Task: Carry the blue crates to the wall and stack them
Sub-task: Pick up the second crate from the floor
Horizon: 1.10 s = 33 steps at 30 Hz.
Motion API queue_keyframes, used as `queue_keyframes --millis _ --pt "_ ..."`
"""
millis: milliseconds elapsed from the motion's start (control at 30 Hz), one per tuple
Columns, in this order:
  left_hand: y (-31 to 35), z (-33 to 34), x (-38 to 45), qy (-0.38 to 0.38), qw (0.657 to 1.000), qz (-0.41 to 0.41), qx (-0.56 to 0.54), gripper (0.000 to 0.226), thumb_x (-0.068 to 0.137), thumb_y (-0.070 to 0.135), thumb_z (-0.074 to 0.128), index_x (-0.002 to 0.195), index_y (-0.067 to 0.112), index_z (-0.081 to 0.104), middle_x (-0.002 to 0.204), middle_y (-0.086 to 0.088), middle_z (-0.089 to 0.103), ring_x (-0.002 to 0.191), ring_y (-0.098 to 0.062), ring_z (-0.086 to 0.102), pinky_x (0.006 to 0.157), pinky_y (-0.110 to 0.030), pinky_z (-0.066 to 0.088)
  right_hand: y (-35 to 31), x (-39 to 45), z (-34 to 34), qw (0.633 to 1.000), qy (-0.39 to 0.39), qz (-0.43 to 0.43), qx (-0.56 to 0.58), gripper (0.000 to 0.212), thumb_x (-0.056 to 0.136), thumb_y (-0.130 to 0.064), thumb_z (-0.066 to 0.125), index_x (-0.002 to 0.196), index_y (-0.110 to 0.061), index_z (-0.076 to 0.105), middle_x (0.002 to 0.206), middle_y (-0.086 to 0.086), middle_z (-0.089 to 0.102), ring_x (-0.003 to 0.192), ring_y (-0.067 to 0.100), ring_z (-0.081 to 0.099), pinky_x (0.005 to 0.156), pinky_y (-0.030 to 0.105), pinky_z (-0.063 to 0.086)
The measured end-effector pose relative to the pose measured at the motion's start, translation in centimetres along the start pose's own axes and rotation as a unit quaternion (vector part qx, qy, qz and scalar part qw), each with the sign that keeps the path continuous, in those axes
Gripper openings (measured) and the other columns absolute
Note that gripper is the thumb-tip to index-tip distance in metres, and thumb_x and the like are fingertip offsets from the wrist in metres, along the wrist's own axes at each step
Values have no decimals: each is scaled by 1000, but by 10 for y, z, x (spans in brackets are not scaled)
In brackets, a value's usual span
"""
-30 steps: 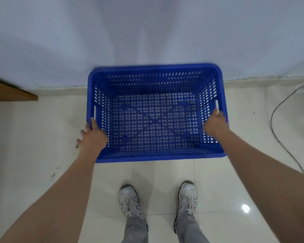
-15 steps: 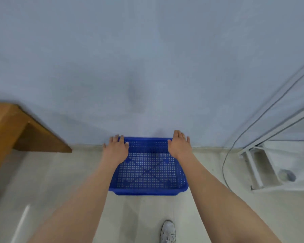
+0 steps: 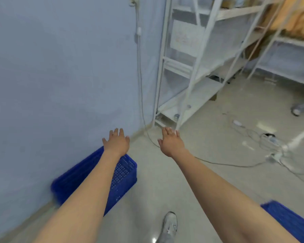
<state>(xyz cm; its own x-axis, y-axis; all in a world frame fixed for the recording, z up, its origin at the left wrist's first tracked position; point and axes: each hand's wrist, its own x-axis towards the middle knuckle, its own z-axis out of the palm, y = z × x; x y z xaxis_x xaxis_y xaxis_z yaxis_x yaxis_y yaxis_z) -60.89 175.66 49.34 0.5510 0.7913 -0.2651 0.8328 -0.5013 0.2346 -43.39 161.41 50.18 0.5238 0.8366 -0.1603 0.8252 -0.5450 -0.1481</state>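
Head cam, so just the one view: both arms are stretched out in front with nothing in either hand. The left hand (image 3: pixel 116 141) is palm-down with straight fingers a little fanned out, hovering past the far end of the blue crate (image 3: pixel 123 176), not touching it as far as I can see. The right hand (image 3: pixel 171 141) is the same deal, flat with fingers straight and loosely spread, out over bare floor (image 3: pixel 209 137). That crate sits on the floor right up against the pale blue wall (image 3: pixel 60 67), and the left forearm covers a good chunk of it. A second blue crate (image 3: pixel 288 223) pokes into the bottom right corner, well apart from the first, partly behind the right arm. Over to the right there's a white metal shelving rack (image 3: pixel 191 71) in the corner, a grey cable (image 3: pixel 140 85) running down the wall and across the floor, and one white sneaker (image 3: pixel 170 223) at the bottom edge.
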Motion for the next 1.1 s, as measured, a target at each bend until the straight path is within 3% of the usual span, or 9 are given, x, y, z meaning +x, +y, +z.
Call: queue_keyframes --millis 167,467,800,1100 --pt "165 55 -62 -50 979 186 65 59 104 36 21 158 13 12 166 -2 10 153 -25 7 118 -61 11 152 -152 -1 981 -1 191 18 62 104 -36 31 156 -8 13 163 10 16 151 25 15 123 46 8" --pt "415 159 -260 -89 914 385 97 59 104 37 24 157 14 17 166 -2 14 153 -25 10 118 -61 13 359 -432 17 903 18 425 57 63 104 -33 28 158 -9 4 165 8 7 152 22 10 124 44 4" --pt "611 309 -489 -149 862 464 136 59 104 42 23 156 14 20 163 -1 20 151 -24 15 115 -62 18 536 -732 63 826 22 551 118 64 105 -35 27 158 -8 4 166 9 5 153 24 6 123 45 3" --pt "744 430 -566 -213 823 490 191 61 105 43 22 159 15 11 167 -3 5 154 -25 2 118 -63 10 673 -840 116 787 24 598 154 62 104 -33 29 157 -7 9 164 13 14 151 26 15 123 44 8"
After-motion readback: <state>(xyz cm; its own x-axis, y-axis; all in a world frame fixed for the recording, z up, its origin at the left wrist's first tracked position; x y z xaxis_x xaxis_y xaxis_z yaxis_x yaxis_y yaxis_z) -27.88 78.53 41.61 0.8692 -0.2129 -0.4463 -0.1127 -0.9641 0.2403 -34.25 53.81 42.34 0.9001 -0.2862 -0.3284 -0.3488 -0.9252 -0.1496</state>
